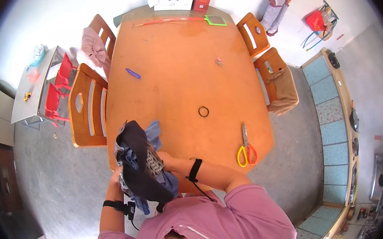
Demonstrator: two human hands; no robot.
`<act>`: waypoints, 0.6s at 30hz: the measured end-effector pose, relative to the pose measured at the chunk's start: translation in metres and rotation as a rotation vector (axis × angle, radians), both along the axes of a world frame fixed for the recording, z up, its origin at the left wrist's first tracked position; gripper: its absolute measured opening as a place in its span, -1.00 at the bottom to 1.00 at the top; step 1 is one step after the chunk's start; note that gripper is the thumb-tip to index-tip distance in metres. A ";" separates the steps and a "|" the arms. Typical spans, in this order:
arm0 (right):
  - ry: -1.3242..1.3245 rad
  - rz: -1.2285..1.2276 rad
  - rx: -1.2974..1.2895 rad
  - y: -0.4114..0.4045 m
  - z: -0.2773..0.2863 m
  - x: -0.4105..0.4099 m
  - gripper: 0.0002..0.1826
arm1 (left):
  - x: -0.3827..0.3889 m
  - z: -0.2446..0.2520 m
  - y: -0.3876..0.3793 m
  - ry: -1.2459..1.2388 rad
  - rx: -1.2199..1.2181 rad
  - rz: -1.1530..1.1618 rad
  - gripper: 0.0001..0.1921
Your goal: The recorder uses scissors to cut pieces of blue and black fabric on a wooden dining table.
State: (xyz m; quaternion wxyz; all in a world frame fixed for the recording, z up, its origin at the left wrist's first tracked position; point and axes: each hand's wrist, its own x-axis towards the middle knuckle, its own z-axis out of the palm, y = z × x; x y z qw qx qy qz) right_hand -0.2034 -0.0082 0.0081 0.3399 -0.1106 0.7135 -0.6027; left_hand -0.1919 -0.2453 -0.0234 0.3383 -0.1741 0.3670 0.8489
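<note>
A bundle of fabric with a black band (133, 138), a patterned part (154, 163) and blue cloth (153, 133) is held up between my hands at the table's near left edge. My left hand (117, 175) grips its left side, the fingers mostly behind the cloth. On the opposite side my right hand (165, 160) holds the fabric, its fingertips hidden too. To the right on the wooden table (182, 89) lie a thin black ring (203, 111) and scissors (245, 149) with one yellow and one red handle, blades pointing away from me.
Farther up the table are a blue slim object (133, 73), a small pink-topped item (219, 61) and a green-headed fly swatter (215, 20). Wooden chairs (88, 108) flank both sides, one draped with a brown cloth (281, 89). Boxes (173, 1) stand at the far end.
</note>
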 end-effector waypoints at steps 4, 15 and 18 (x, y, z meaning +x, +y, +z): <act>-0.565 -0.326 -0.647 0.008 0.006 0.012 -0.71 | 0.018 0.004 0.003 0.018 -0.032 0.084 -0.49; 0.492 -0.496 0.764 0.233 -0.043 -0.062 -0.60 | 0.104 0.062 -0.053 0.085 -0.274 0.490 -0.50; 0.367 -0.976 1.189 0.242 -0.019 -0.084 -0.47 | 0.151 0.074 -0.066 0.059 -0.342 0.617 -0.51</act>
